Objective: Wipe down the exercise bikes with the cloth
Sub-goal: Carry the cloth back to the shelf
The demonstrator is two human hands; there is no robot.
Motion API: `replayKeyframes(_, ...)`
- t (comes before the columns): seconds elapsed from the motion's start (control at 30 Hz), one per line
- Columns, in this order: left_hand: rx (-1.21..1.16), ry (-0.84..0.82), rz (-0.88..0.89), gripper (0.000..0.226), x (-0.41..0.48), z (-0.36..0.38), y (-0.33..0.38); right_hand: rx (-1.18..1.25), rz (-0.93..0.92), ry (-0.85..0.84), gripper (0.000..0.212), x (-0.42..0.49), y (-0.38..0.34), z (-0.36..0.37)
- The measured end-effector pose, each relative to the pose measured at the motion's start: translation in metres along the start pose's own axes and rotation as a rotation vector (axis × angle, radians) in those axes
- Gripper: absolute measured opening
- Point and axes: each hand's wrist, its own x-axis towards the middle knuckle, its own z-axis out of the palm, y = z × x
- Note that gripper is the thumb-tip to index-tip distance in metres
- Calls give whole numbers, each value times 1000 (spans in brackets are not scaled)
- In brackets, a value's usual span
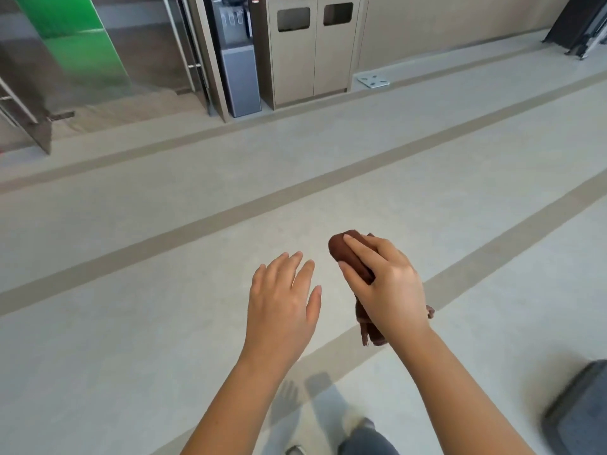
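Observation:
My right hand (386, 284) grips a bunched dark brown cloth (346, 251), its fingers curled over the rolled front end while loose ends hang below the wrist. My left hand (282, 293) floats beside it to the left, palm down, fingers straight and slightly spread, holding nothing. Both hands are above a pale grey floor. No exercise bike shows clearly in this view.
A dark grey blurred object (581, 412) sits at the bottom right corner. Ahead stand a beige cabinet with two bin openings (312, 50), a water dispenser (238, 57) and a glass door (75, 47). Black equipment legs (578, 27) show at top right.

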Motion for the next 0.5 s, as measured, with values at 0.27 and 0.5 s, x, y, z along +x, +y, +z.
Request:
replayKeyframes(0.27,69,-47,-34,35,134,68,-46,30,-4,2,33,128,54,77)
replayKeyframes(0.5,38,-31,15,32,303,122,-56,66,17,20,34,283,112,125)
